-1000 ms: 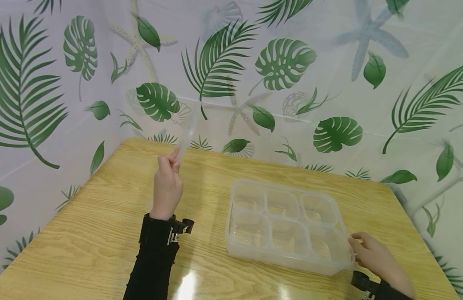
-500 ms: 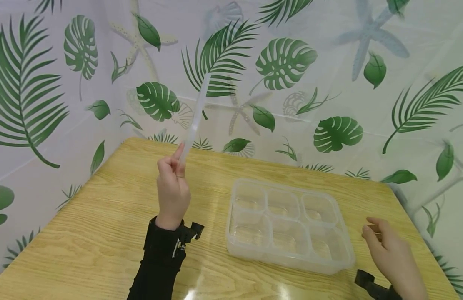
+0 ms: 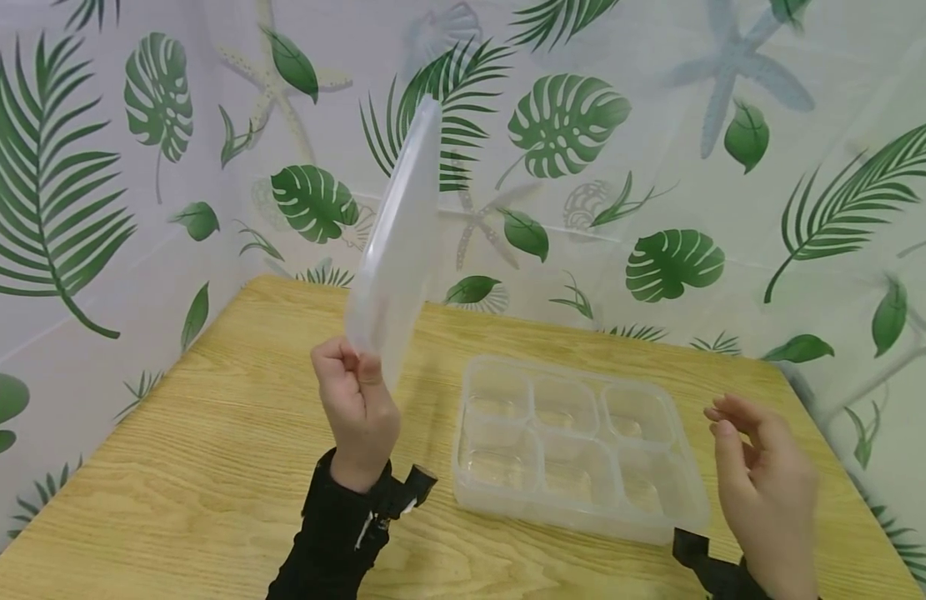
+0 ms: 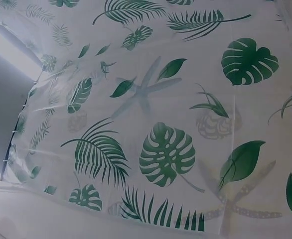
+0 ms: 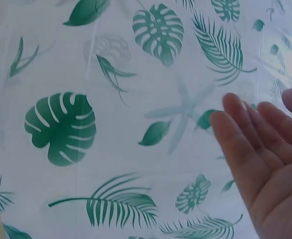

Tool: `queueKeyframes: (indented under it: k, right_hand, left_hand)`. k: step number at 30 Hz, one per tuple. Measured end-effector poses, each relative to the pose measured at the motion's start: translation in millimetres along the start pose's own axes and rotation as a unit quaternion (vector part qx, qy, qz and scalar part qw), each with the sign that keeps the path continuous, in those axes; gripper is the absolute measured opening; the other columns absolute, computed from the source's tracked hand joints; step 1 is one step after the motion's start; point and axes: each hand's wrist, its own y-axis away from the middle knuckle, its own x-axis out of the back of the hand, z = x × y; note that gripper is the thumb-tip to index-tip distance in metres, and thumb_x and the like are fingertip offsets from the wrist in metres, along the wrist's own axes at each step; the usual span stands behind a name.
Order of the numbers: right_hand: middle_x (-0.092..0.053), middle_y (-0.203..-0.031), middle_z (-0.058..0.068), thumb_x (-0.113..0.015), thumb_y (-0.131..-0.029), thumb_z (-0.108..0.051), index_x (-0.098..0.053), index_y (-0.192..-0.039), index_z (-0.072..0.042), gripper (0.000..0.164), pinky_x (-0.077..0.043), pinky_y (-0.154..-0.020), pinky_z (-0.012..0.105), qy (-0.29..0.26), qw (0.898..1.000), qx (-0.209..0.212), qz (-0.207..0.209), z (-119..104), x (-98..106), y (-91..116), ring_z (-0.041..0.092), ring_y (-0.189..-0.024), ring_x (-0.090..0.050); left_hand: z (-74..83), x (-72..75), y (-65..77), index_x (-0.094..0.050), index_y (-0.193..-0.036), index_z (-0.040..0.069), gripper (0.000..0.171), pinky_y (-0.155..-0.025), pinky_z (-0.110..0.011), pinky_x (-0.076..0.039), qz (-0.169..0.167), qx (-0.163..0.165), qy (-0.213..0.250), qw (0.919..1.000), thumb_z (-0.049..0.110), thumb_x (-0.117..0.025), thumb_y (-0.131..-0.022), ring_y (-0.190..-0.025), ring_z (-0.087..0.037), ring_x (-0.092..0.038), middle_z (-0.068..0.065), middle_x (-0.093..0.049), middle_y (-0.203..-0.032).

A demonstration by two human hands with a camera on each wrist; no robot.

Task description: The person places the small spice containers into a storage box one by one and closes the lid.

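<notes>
My left hand pinches a translucent white plastic lid by its lower end, thumb on the near face. The lid stands tilted up above the table, seen nearly edge-on against the patterned sheet. Right of it, a clear plastic box with several compartments sits on the wooden table, its top uncovered and the compartments bare. My right hand is raised just past the box's right end, fingers loosely bent and holding nothing. In the right wrist view, the fingers show extended with the palm visible. The left wrist view does not show my left hand.
A wooden table carries the box. A white sheet with green leaves and starfish hangs behind it and along both sides. Black wrist camera mounts stick out at the left wrist and right wrist.
My left hand has shifted right and toward me, swinging the lid up and turning its face into view. The right hand has let go of the box's right end and risen.
</notes>
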Motion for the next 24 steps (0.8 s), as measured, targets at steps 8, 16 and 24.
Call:
queueKeyframes:
  k: [8, 16, 24]
  right_hand:
    - [-0.06, -0.094, 0.016, -0.05, -0.084, 0.007, -0.056, -0.103, 0.01, 0.02, -0.037, -0.071, 0.004, -0.035, 0.995, 0.094, 0.011, -7.0, -19.9, -1.0, -0.01, -0.091, -0.049]
    - [-0.058, -0.1, 0.018, -0.049, -0.087, 0.002, -0.053, -0.108, 0.009, 0.023, -0.035, -0.073, 0.002, -0.031, 0.994, 0.092, -0.057, -8.1, -28.7, -0.1, -0.011, -0.093, -0.046]
    - [-0.057, -0.102, 0.02, -0.047, -0.088, 0.004, -0.05, -0.115, 0.01, 0.028, -0.036, -0.073, 0.003, -0.053, 0.99, 0.11, -0.067, -6.0, -34.8, 0.4, -0.008, -0.094, -0.047]
  left_hand:
    - [14.9, -14.3, 7.9, -0.026, -0.087, -0.017, 0.048, -0.06, -0.025, -0.034, 0.028, -0.029, 0.095, 0.9947, 0.028, -0.041, -0.092, -0.067, -0.018, -0.039, -0.012, -0.039, -0.08]
    - [34.0, -27.2, 15.1, -0.033, -0.102, -0.003, 0.02, -0.061, -0.024, -0.036, 0.005, 0.0, 0.355, 0.9348, 0.014, -0.038, -0.093, -0.06, -0.01, -0.032, -0.008, -0.035, -0.079]
    - [45.3, -30.1, 23.2, -0.038, -0.118, 0.003, 0.027, -0.091, -0.046, -0.036, -0.004, 0.057, 0.435, 0.8988, 0.014, -0.031, -0.094, -0.117, -0.033, -0.041, -0.017, -0.046, -0.124]
